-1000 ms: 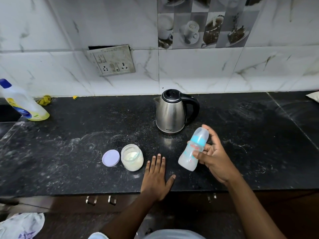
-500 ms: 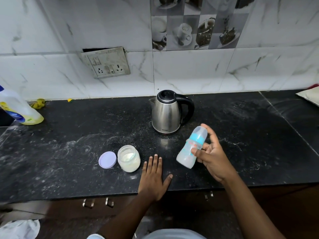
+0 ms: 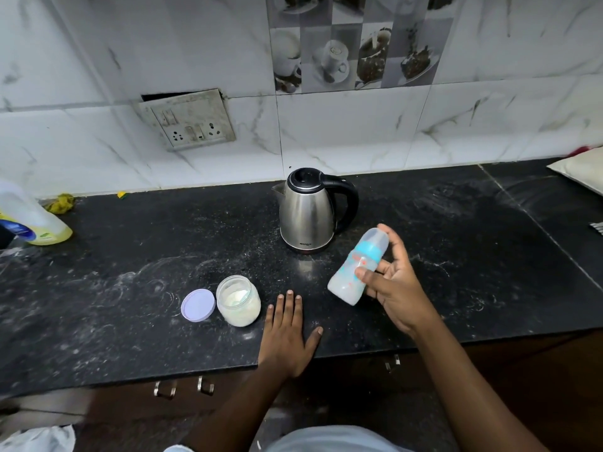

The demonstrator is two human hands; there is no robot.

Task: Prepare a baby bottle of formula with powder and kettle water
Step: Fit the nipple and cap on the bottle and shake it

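1. A stainless-steel electric kettle with a black lid and black handle (image 3: 308, 212) stands upright at the back middle of the black speckled stone counter (image 3: 130, 243); small lettering low on its body is too blurred to read.
2. The right hand (image 3: 396, 288) holds a translucent plastic baby bottle with a turquoise collar and clear cap (image 3: 359, 265) in front of and to the right of the kettle, lifted off the counter and tilted, cap end up and away from the person.
3. The thumb presses across the bottle's front and the other fingers curl behind it; the forefinger reaches up beside the cap.
4. The bottle shows whitish contents in its lower part and red and turquoise print that cannot be read.
5. The left hand (image 3: 288, 334) lies palm down on the counter in front of the kettle, fingers straight and close together, thumb spread to the side.
6. A clear open jar of white powder (image 3: 239, 300) stands in front of and left of the kettle, just left of the left hand.
7. A round lilac lid (image 3: 198, 305) lies flat, touching or just beside the jar's left side.
8. Far left of the kettle, a yellow liquid bottle with a blue label (image 3: 31, 220) leans at the frame edge; its writing is illegible.
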